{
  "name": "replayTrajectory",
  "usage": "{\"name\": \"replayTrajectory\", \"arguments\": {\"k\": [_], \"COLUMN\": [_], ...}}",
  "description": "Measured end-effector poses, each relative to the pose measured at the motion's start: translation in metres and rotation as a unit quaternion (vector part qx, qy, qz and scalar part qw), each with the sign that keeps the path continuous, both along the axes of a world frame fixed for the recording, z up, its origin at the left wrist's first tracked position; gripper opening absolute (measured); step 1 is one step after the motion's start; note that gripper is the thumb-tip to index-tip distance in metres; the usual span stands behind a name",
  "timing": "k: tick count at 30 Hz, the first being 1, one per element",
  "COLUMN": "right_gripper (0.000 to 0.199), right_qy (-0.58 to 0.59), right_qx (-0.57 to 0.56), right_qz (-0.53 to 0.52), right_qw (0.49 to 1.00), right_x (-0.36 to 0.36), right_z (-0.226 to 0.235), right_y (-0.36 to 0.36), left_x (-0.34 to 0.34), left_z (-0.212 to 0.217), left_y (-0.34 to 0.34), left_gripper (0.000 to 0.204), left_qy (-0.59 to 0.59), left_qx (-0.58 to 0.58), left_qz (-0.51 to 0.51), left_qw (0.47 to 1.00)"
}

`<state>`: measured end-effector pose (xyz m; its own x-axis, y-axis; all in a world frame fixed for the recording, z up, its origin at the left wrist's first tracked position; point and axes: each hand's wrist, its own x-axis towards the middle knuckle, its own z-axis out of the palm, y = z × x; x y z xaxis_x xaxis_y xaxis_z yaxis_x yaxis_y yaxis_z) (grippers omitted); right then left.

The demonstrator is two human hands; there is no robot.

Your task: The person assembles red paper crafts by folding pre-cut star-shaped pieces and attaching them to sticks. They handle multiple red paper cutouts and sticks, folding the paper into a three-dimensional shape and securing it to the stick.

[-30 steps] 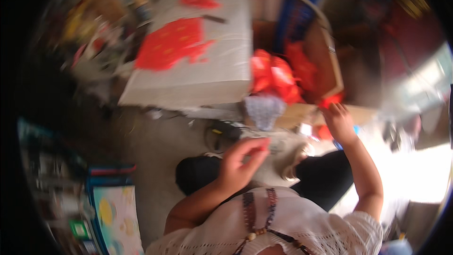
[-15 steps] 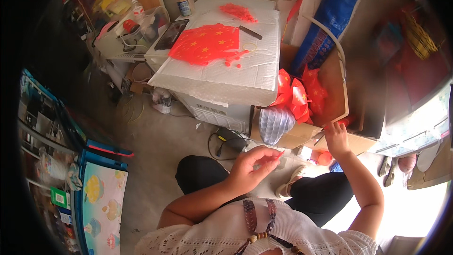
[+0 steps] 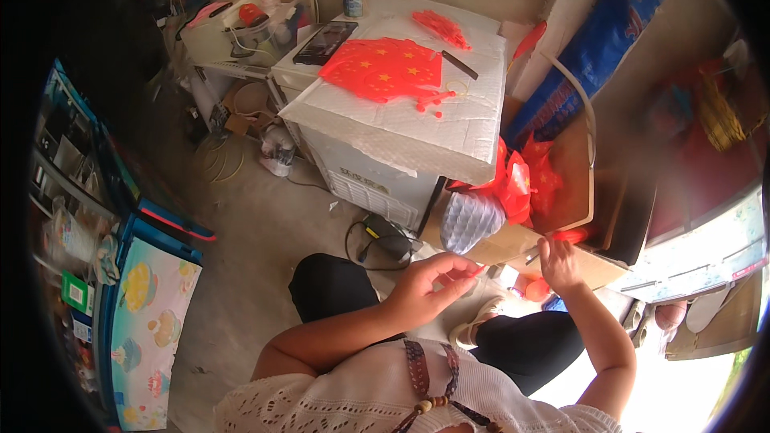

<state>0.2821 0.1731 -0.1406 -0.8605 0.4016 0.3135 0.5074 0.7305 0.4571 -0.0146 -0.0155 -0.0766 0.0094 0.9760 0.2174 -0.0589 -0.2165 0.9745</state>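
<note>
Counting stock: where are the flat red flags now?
Head view, upper middle: the flat red flags lie on the white cover, right of the black phone.

Worktop (image 3: 473,132): is standing ahead, carrying flags (image 3: 377,68) near its middle.
Phone (image 3: 326,42): is lying left of the flags.
Stick cup (image 3: 354,2): is standing behind the phone.
Flat strip (image 3: 459,65): is lying right of the flags.
Loose pieces (image 3: 434,101): are lying before the strip.
Carton (image 3: 579,191): is standing right of the worktop, holding further flags (image 3: 518,180).
Long bag (image 3: 597,48): is leaning at the carton's far side.
Small piece (image 3: 478,271): is sitting between the left hand's fingers (image 3: 451,262), left of the right hand's fingers (image 3: 549,247), which are resting by the carton's near side.
</note>
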Motion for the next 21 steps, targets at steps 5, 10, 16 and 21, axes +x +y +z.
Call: {"name": "replayTrajectory", "arguments": {"k": [5, 10, 16, 21], "right_gripper": [0.025, 0.019, 0.017, 0.015], "right_qy": [0.101, 0.169, 0.202, 0.163], "right_qx": [-0.169, -0.196, -0.158, -0.186], "right_qz": [0.005, 0.108, 0.123, 0.076], "right_qw": [0.980, 0.960, 0.959, 0.966], "right_x": [-0.018, -0.054, -0.083, -0.068], "right_z": [0.007, 0.047, 0.093, 0.068], "right_y": [-0.001, -0.035, -0.035, -0.039], "left_x": [0.002, 0.002, 0.000, -0.005], "left_z": [-0.002, 0.001, 0.007, -0.001], "left_y": [-0.001, -0.003, -0.010, -0.016], "left_gripper": [0.019, 0.019, 0.017, 0.017], "left_qy": [0.002, -0.003, -0.011, -0.059], "left_qx": [0.012, -0.012, -0.014, -0.030], "left_qz": [0.006, -0.010, -0.011, 0.009], "left_qw": [1.000, 1.000, 1.000, 0.998]}}
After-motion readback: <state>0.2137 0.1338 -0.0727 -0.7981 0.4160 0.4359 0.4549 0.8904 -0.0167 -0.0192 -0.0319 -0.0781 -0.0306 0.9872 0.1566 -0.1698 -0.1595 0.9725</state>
